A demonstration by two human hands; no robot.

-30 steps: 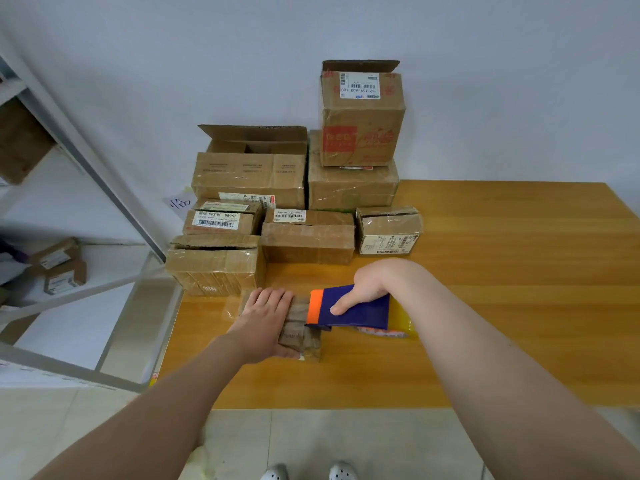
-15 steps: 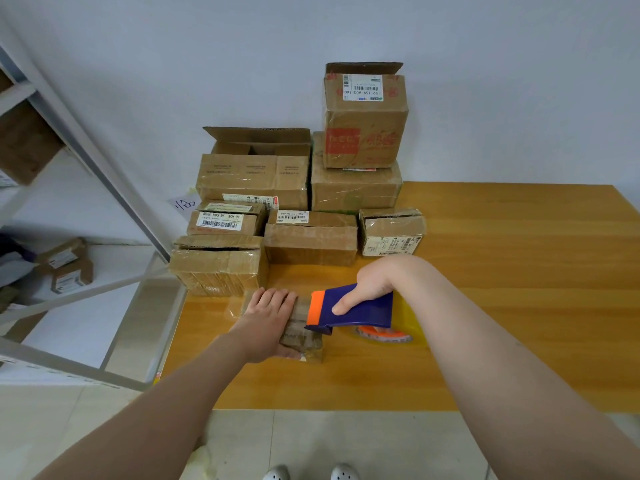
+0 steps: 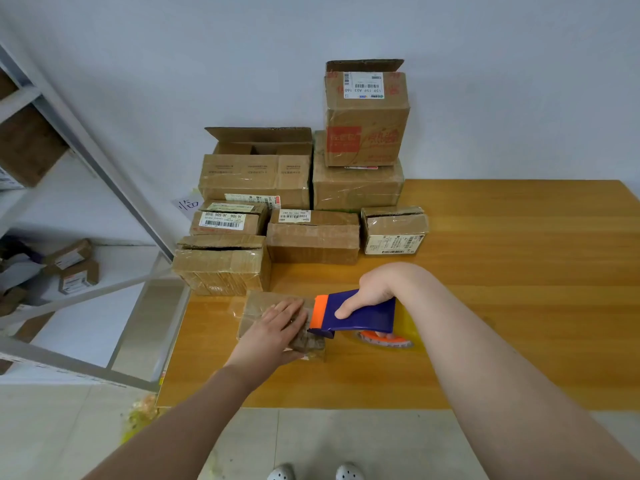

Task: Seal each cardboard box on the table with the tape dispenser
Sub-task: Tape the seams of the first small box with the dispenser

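Standing beside a metal shelf rack (image 3: 52, 140) at the far left, a person pins a small cardboard box (image 3: 263, 303) to the near left part of the tabletop (image 3: 519, 271). The left hand (image 3: 273, 332) lies flat on the lid, its fingers (image 3: 289, 308) straight and gripping nothing, pointing right toward the tape dispenser (image 3: 360, 315). The box's long axis runs roughly left to right, slanting slightly toward the person at its right end. The dispenser's orange nose meets that right end, just beside the left fingertips. The right hand (image 3: 372, 289) is curled round the purple handle, with the tape roll (image 3: 384, 338) low over the wood to the box's right. By the look of it, the next stroke has to run along that axis, so the right hand does the work while the left holds the box. Behind them, the stacked boxes (image 3: 221, 265) wait against the wall, several with flaps or seams open.
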